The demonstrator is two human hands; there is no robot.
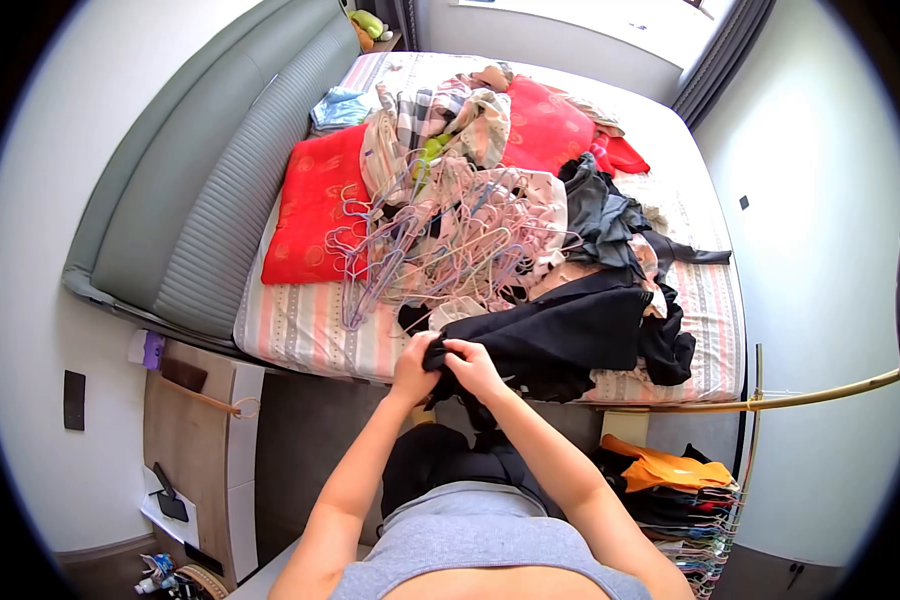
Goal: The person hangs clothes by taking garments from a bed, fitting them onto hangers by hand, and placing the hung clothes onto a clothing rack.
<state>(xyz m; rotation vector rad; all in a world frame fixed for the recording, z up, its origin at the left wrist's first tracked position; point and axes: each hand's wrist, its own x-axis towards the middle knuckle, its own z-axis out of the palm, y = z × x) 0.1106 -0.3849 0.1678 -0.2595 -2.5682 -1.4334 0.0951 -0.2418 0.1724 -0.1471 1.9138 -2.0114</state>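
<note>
Both hands are close together at the near edge of the bed. My left hand point(416, 369) grips the left end of a black garment point(570, 325), its fingers closed on the cloth. Just beside it, my right hand point(470, 366) pinches the same end. The rest of the garment stretches to the right over the bed. Beyond the hands lies a tangled heap of pink and purple hangers point(460, 235). Dark grey clothes point(600, 215) lie behind the garment.
Red cushions point(315, 210) and a patterned cloth pile are on the striped bed point(300, 335). A wooden pole point(820, 392) juts out at the right, above hanging clothes point(670, 468). At the left stands a wooden cabinet point(195, 440).
</note>
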